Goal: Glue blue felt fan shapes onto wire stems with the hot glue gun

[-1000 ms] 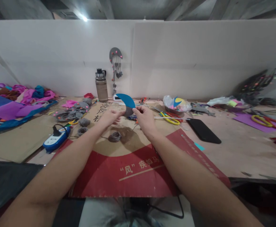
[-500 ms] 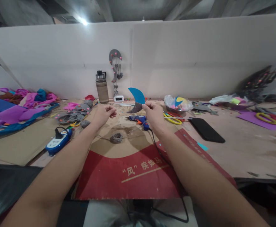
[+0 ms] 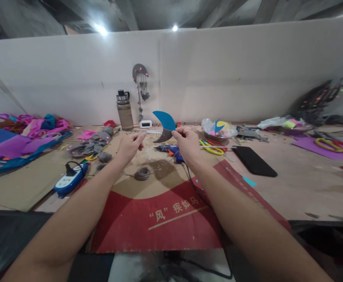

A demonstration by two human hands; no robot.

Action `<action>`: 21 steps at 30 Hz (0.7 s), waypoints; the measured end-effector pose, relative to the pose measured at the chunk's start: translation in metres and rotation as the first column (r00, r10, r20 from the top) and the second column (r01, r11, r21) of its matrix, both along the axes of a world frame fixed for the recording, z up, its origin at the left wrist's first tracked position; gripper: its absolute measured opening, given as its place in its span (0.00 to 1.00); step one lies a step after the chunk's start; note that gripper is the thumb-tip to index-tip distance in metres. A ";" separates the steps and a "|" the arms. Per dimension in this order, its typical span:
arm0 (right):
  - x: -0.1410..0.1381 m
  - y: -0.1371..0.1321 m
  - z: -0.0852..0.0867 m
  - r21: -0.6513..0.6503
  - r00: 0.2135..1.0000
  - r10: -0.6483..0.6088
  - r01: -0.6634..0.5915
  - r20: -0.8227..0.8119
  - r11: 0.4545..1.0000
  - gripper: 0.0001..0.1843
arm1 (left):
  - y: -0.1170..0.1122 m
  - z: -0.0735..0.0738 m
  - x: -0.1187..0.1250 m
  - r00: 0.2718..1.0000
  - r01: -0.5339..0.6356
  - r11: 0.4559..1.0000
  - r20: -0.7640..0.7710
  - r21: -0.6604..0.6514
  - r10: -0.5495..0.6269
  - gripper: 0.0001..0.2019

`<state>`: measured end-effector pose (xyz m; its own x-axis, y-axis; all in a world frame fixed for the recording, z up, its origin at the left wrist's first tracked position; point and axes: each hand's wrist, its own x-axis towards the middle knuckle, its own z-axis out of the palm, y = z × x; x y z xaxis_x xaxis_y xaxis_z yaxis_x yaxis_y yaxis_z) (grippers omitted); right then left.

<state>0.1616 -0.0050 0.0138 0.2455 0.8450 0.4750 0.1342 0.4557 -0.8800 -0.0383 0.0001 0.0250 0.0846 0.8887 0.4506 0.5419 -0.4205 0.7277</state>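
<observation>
Head | left hand [image 3: 130, 147] since drawn away | right hand [image 3: 188, 144] holds blue-grey crescent [image 3: 167, 124]

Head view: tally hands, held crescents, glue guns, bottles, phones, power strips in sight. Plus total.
Hands: 2 (left hand, right hand)
Blue-and-grey crescent, held: 1
Glue gun: 1
Bottle: 1
Phone: 1
Power strip: 1
Total: 7

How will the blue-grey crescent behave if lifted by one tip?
The blue-grey crescent is probably fairly stiff: no clear sag shows with the right hand pinching only its edge. Its flat, sheet-like look suggests low weight. The narrow tips may bend first.
</observation>
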 end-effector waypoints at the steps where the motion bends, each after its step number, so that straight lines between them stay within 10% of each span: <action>1: -0.001 -0.002 0.001 0.026 0.999 -0.012 0.011 0.039 1.000 0.08 | -0.002 0.002 0.001 1.000 -0.011 1.000 -0.014 0.029 0.011 0.20; 11: -0.015 -0.020 -0.005 0.248 0.950 -0.112 0.038 0.293 0.968 0.07 | -0.024 0.001 0.031 0.991 0.117 0.992 0.059 0.058 -0.120 0.10; 16: -0.015 -0.030 -0.003 0.439 0.915 -0.121 -0.066 0.384 0.896 0.07 | -0.028 0.000 0.023 0.995 -0.082 0.963 -0.025 0.256 0.092 0.09; 21: -0.013 -0.037 -0.005 0.625 0.889 -0.134 -0.193 0.438 0.757 0.07 | -0.032 0.002 0.017 0.984 0.104 0.867 0.074 0.487 -0.159 0.06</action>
<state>0.1481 -0.0424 0.0091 -0.1421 0.3026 0.9425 0.3968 0.8897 -0.2259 -0.0215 -0.0323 0.0275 0.1118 0.5446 0.8312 0.3868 -0.7944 0.4684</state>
